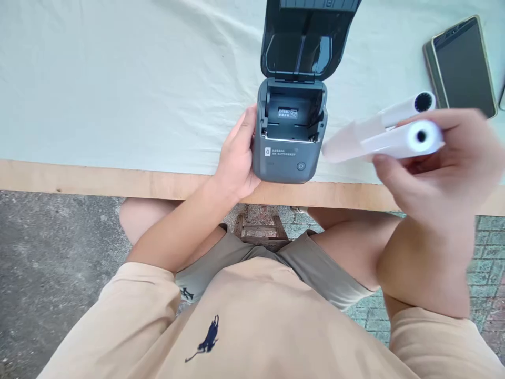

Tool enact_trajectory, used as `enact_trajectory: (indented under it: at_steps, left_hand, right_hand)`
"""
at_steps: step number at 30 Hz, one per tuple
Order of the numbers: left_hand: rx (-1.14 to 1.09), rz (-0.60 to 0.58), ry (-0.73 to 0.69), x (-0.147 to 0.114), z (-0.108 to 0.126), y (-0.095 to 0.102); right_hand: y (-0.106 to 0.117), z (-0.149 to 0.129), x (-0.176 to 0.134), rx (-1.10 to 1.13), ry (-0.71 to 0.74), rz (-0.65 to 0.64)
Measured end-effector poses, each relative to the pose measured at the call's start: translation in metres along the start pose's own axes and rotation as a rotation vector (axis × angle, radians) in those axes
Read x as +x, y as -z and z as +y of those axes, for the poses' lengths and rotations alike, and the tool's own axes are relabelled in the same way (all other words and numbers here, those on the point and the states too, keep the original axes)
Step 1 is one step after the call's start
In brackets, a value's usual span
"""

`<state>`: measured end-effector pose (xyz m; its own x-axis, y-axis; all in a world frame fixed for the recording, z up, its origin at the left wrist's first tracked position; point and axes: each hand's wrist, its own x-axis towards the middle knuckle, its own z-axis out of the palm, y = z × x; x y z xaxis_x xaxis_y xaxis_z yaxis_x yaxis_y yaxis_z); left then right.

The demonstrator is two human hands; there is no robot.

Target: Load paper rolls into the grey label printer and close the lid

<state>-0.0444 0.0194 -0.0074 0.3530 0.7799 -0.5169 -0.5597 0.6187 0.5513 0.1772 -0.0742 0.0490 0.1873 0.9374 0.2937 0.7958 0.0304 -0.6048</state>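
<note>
A dark grey portable label printer point(290, 160) sits near the table's front edge with its lid point(302, 47) swung up. Its roll compartment point(292, 113) holds no roll. My left hand point(239, 158) is wrapped around the printer's left side, thumb along the upper side. Off to the printer's right, my right hand point(453, 158), slightly blurred, pinches a white paper roll point(394, 145) with a small dark hole in its end. Just behind it is a second white roll point(402, 111) with a black core; whether my fingers also hold that one I cannot tell.
A smartphone point(465, 66) lies at the table's right, on top of another flat object. Pale cloth point(118, 79) covers the table up to its bare wooden front edge point(98, 179). Below that edge are my legs and a wooden stool-like frame point(260, 231).
</note>
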Motion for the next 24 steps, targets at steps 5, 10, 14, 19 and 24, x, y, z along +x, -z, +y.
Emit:
enact_trajectory:
  at_steps: [5, 10, 14, 19, 24]
  left_hand:
    - [0.039, -0.148, -0.098, 0.002, -0.005, 0.004]
    - [0.026, -0.157, -0.053, 0.003, -0.004, 0.003]
    - [0.073, -0.148, -0.061, 0.003, -0.004, 0.002]
    - [0.108, -0.121, -0.082, 0.004, -0.005, 0.002]
    - [0.093, -0.159, -0.086, 0.004, -0.006, 0.004]
  right_hand:
    - [-0.006, 0.021, -0.013, -0.138, 0.009, -0.227]
    - [0.009, 0.039, -0.005, 0.084, 0.032, 0.165]
    - [0.008, 0.071, 0.012, 0.11, 0.066, 0.224]
    - [-0.011, 0.102, 0.03, 0.131, 0.006, 0.03]
    - [-0.003, 0.052, 0.031, 0.341, 0.219, 0.192]
